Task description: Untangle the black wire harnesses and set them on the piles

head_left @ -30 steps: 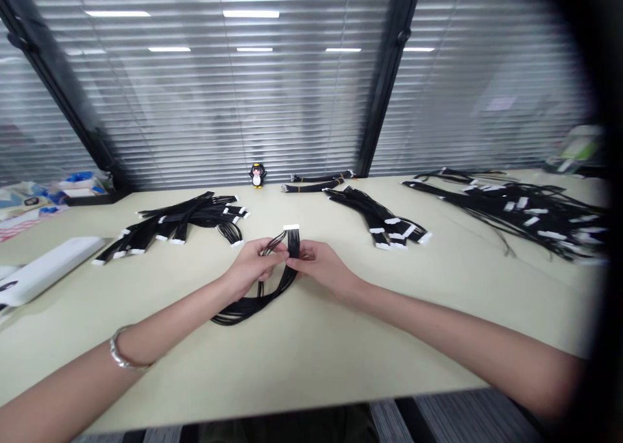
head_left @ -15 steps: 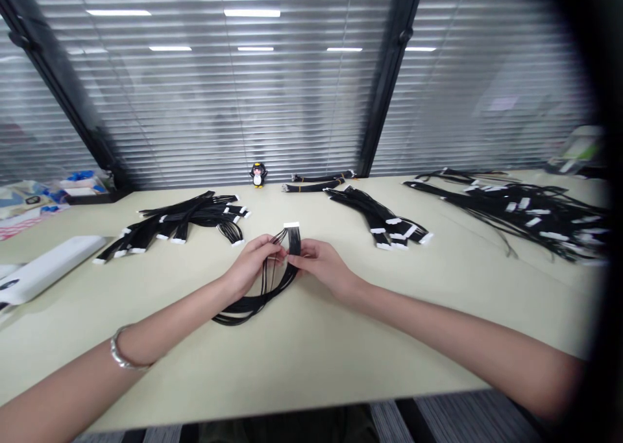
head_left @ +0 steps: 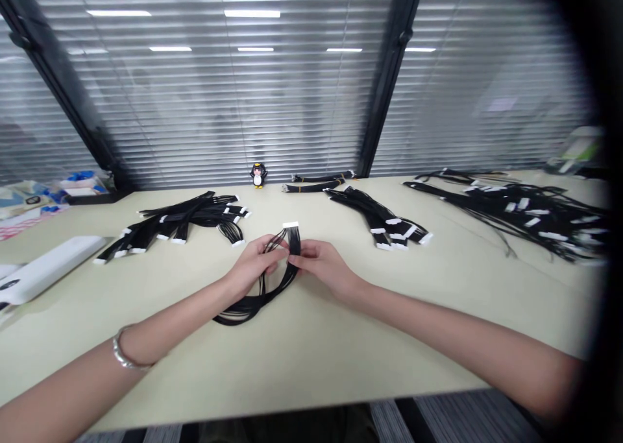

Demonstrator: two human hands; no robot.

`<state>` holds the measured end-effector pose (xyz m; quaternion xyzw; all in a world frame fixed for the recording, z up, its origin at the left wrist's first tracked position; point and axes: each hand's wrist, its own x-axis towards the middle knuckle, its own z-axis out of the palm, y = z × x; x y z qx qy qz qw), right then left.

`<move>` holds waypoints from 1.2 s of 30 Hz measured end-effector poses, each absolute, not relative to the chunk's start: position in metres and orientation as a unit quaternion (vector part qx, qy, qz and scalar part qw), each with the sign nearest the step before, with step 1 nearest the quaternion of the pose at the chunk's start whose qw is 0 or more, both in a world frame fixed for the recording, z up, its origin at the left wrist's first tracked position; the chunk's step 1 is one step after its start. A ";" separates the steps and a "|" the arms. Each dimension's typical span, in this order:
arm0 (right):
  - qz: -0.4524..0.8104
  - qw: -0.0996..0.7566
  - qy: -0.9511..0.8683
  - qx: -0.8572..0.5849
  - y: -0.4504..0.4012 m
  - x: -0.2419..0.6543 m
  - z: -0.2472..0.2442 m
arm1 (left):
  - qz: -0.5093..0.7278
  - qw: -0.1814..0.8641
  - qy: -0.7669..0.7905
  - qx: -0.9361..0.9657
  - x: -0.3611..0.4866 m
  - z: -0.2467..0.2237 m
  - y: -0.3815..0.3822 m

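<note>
A black wire harness (head_left: 253,308) with a white connector (head_left: 291,225) at its upper end is held over the middle of the table, its wires curving down and to the left. My left hand (head_left: 257,263) pinches some loose wires on the left side below the connector. On the right, my right hand (head_left: 321,264) grips the flat bundle of wires between thumb and fingers. Both hands are close together, and the harness's lower loop passes under my left wrist.
Piles of black cables with white connectors lie left (head_left: 185,219), right of centre (head_left: 374,216) and far right (head_left: 525,213). A penguin figurine (head_left: 257,176) and tied cables (head_left: 314,187) stand behind. A white device (head_left: 53,268) sits left.
My left thumb has moved right towards the flat bundle, and the loose wires between the hands are drawn closer together. My right hand has hardly moved.
</note>
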<state>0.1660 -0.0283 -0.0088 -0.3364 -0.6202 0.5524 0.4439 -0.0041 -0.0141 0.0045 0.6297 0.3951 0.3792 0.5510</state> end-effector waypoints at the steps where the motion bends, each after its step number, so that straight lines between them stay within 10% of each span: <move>1: 0.552 0.438 -0.627 -0.331 -0.028 0.166 -0.009 | 0.376 0.543 0.400 0.636 -0.004 0.004 -0.014; 36: 0.537 0.443 -0.625 -0.353 -0.028 0.166 -0.014 | 0.341 0.612 0.405 0.588 -0.006 0.009 -0.013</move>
